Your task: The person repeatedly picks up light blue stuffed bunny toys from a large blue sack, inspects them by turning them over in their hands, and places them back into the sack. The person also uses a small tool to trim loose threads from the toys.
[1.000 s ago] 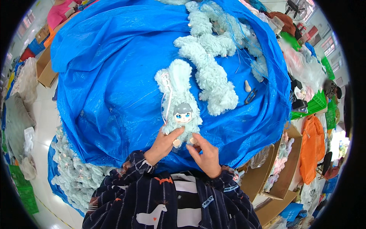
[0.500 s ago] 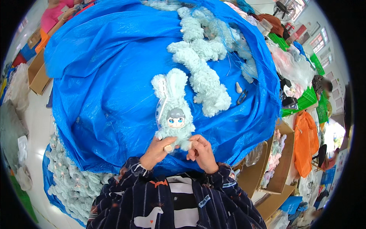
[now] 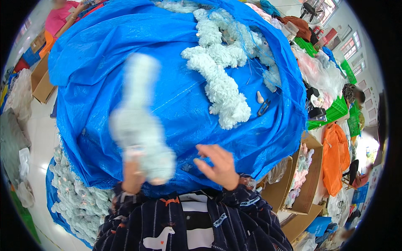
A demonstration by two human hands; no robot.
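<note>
My left hand (image 3: 133, 172) grips a pale mint plush doll (image 3: 140, 125) with long ears, blurred by motion. Its face does not show. My right hand (image 3: 218, 165) is empty, thumb and fingers apart, over the near part of a blue tarp sheet (image 3: 100, 83). More mint plush dolls (image 3: 222, 90) lie in a chain on the tarp, right of centre and toward the far side. To the right of them rest a small beige pear-shaped piece (image 3: 260, 97) and a pair of dark thread snips (image 3: 264, 107).
At lower left a big heap of mint plush (image 3: 79, 196) fills another blue sheet. An open cardboard box (image 3: 307, 175) with pink and grey plush stands on the right, beside an orange bag (image 3: 336, 159) and green crates (image 3: 335, 111). A person in pink (image 3: 58, 19) is at far left.
My left hand has carried the doll leftward and turned it, so its face no longer shows. My right hand has let go of the doll and its fingers have spread.
</note>
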